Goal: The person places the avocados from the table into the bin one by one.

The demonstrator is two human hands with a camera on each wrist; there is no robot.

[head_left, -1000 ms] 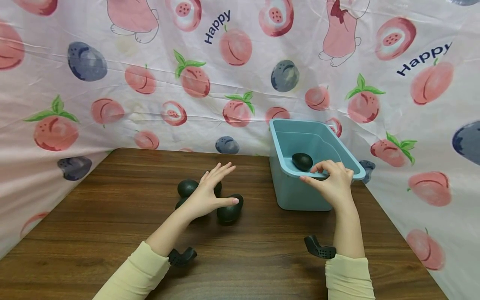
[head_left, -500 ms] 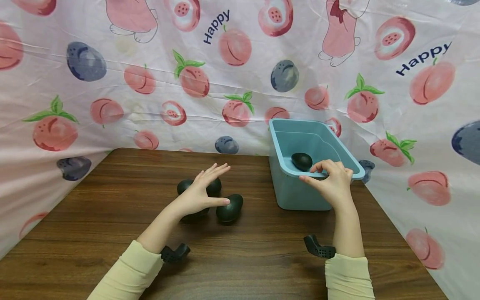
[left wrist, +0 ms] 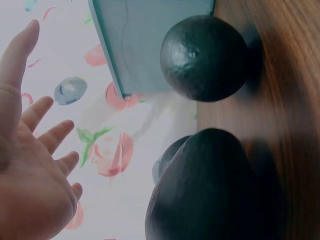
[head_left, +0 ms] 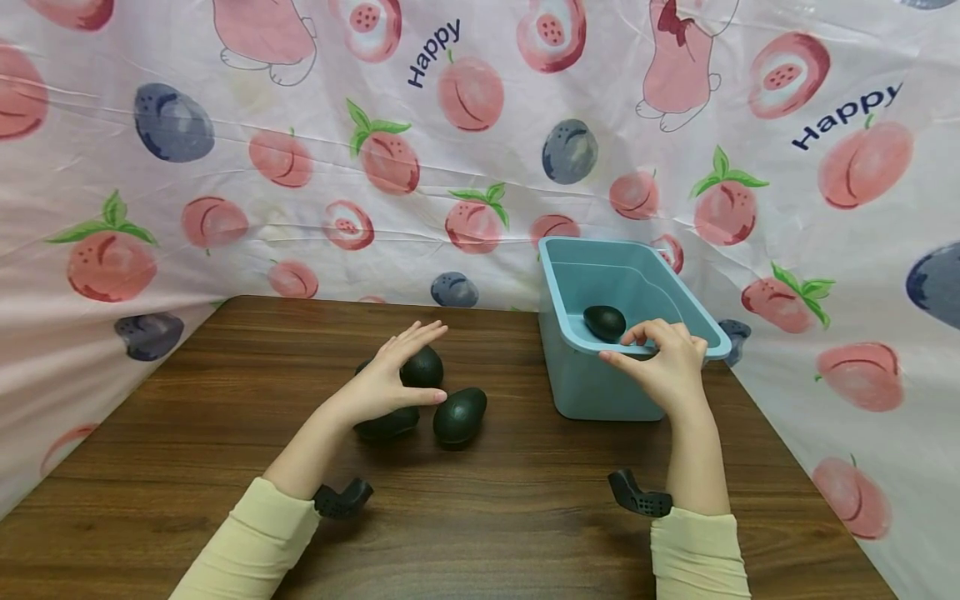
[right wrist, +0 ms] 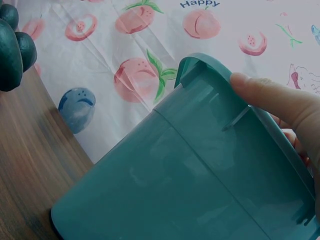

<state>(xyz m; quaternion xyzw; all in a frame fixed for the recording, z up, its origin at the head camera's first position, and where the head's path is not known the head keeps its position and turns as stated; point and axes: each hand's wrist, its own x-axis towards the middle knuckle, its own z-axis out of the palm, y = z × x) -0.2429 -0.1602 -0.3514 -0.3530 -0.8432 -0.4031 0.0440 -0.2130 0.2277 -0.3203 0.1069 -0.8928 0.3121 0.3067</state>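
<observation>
My left hand (head_left: 382,379) hovers over several dark green avocados, its fingers stretched out, thumb apart and nothing in its grasp. One avocado (head_left: 460,417) lies just right of the thumb tip in the head view. Another avocado (head_left: 423,367) sits behind the hand, and a third (head_left: 387,424) is partly under it; more of the group is hidden by the hand. In the left wrist view a large avocado (left wrist: 200,190) fills the bottom, beside the palm. My right hand (head_left: 667,362) pinches the near rim of a blue-green plastic bin (head_left: 600,387). Inside the bin lies one avocado (head_left: 604,323).
All of this stands on a brown wood-grain table (head_left: 510,517). A fruit-printed cloth (head_left: 480,150) hangs behind and along both sides, close to the bin's back. Black wrist mounts (head_left: 341,500) stick out below each forearm.
My left hand has drifted left, away from the right-hand avocado, uncovering more of those behind and below it. My right hand stays on the bin rim, and the avocados have not moved.
</observation>
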